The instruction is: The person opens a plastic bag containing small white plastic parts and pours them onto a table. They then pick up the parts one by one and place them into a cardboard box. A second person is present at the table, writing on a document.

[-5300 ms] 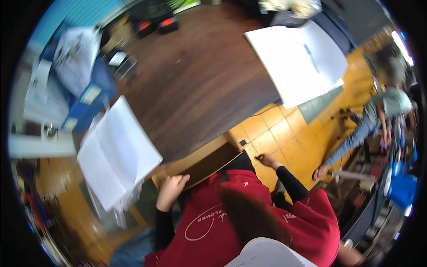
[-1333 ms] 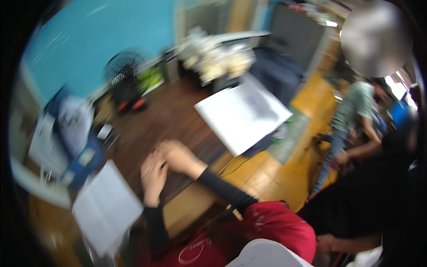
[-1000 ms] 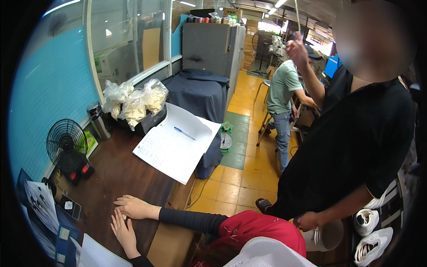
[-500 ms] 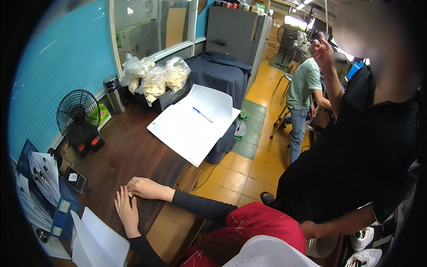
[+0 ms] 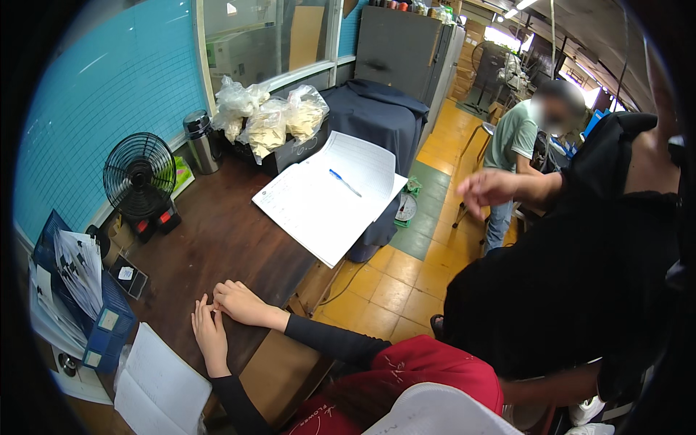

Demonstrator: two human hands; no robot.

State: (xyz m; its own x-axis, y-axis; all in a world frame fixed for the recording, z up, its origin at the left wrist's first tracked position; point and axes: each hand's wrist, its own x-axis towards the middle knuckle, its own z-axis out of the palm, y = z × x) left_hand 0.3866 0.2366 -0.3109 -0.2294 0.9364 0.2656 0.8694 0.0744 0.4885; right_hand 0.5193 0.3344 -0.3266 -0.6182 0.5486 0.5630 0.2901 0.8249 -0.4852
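My left hand point(image 5: 209, 339) lies low over the near edge of the dark wooden desk point(image 5: 217, 239), its fingers stretched and slightly apart. Beside it, my right hand point(image 5: 245, 304) has its fingers bent inward. The fingertips of both hands meet, and whatever small thing may be between them is too hidden to name. Close to my left hand rests an open notebook point(image 5: 161, 380) with white pages. Farther along the desk lies a large open ledger point(image 5: 330, 206), a blue pen point(image 5: 345, 183) across its pages; neither hand touches it.
A black fan point(image 5: 139, 177), a steel flask point(image 5: 201, 143) and bags of pale pieces point(image 5: 267, 130) line the wall side. Blue file holders point(image 5: 109, 326) stand at left. A person in black point(image 5: 551, 290) stands at right, one hand raised; another in light green point(image 5: 513, 134) works behind.
My view has shifted slightly, so the desk sits farther right. My hands stay together, fingertips shifting a little. The notebook pages lie flatter. The person in black has lowered the raised hand.
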